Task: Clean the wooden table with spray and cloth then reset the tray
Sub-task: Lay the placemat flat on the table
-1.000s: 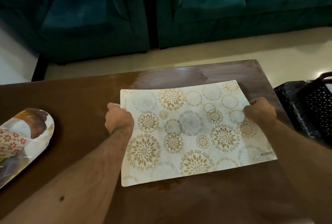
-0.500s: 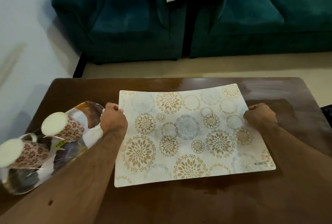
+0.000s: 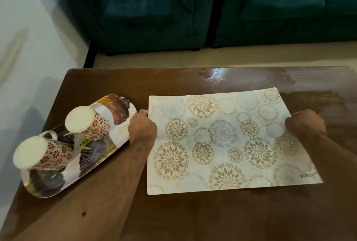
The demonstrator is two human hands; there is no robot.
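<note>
A white placemat (image 3: 222, 140) with gold and grey flower circles lies flat on the dark wooden table (image 3: 193, 217). My left hand (image 3: 143, 128) grips its left edge and my right hand (image 3: 305, 123) grips its right edge, both with curled fingers. To the left, an oval patterned tray (image 3: 116, 113) sits on the table. It carries two upside-down mugs with red flower print, one at the tray's middle (image 3: 88, 123) and one nearer its left end (image 3: 42, 153). Damp streaks shine on the far right of the tabletop.
Teal sofas (image 3: 146, 8) stand beyond the table across a strip of pale floor. A white wall runs along the left. The table's left edge lies close to the tray.
The view has swung left, bringing the whole tray and both mugs into sight. The placemat has shifted a little on the table, with both hands still holding its edges.
</note>
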